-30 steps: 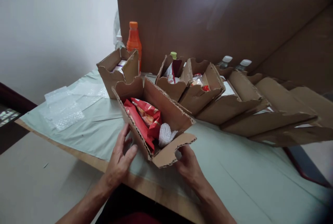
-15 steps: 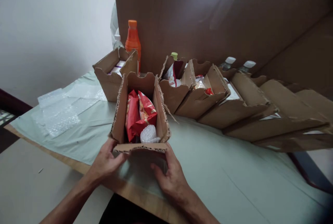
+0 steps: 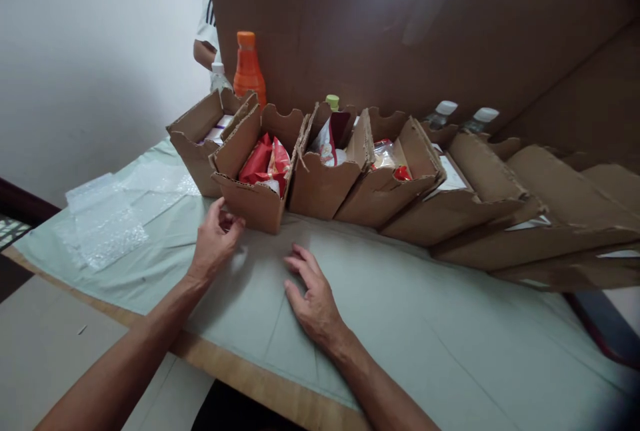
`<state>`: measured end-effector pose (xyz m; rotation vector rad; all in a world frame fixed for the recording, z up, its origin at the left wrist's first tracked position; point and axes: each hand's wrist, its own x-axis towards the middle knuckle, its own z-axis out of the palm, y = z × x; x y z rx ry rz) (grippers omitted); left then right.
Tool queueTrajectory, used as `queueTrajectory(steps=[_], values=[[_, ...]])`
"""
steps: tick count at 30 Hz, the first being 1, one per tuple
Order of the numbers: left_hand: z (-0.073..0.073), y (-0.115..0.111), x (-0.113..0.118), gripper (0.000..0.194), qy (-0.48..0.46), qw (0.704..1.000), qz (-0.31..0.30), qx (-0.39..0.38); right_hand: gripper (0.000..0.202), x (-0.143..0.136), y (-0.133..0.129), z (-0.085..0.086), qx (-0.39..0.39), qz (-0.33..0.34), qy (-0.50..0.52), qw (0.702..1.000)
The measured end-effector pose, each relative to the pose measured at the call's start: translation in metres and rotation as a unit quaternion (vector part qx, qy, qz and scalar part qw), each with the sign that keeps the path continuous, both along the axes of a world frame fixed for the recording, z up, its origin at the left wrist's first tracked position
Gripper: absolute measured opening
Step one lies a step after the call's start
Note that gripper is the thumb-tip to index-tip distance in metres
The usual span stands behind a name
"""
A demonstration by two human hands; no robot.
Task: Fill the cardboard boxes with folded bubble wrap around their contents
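Note:
A cardboard box [image 3: 253, 204] stands in the row on the table, second from the left. Inside it lie red snack packets [image 3: 267, 159], and a bit of a white wrapped roll [image 3: 273, 185] shows at its front wall. My left hand [image 3: 219, 234] is at the box's lower front left corner, fingers curled and apart, holding nothing; whether it touches the cardboard I cannot tell. Lower and to the right, my right hand [image 3: 313, 294] hovers over or rests on the cloth, its fingers spread and empty.
Several more cardboard boxes [image 3: 325, 194] lean in a row to the right. Bubble wrap sheets [image 3: 113, 217] lie on the cloth [image 3: 400, 324] at left. Behind the boxes stand an orange bottle [image 3: 249, 71] and clear bottles [image 3: 443, 114]. A tall cardboard panel [image 3: 340, 24] rises behind; a person's arm [image 3: 204, 51] shows beside it.
The box with red packets has gone from near the table's front edge back into the row. Both hands have let go of it. A person's arm has appeared at the panel's left.

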<state>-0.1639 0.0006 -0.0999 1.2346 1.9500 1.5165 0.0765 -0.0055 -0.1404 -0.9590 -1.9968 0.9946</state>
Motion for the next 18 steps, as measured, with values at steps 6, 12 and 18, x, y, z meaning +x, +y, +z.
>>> queueTrajectory(steps=[6,12,18], values=[[-0.007,0.029,0.015,0.079,-0.132,0.990,-0.037,0.044,0.034,-0.001,0.000,-0.001,0.025,0.001,-0.013,1.000],[-0.015,0.068,0.015,0.089,-0.134,0.989,-0.031,0.048,0.034,-0.001,-0.001,0.001,0.014,0.005,-0.014,1.000],[-0.028,0.052,0.020,0.089,-0.108,0.993,-0.044,0.030,0.033,0.000,0.001,0.002,0.021,0.008,-0.013,1.000]])
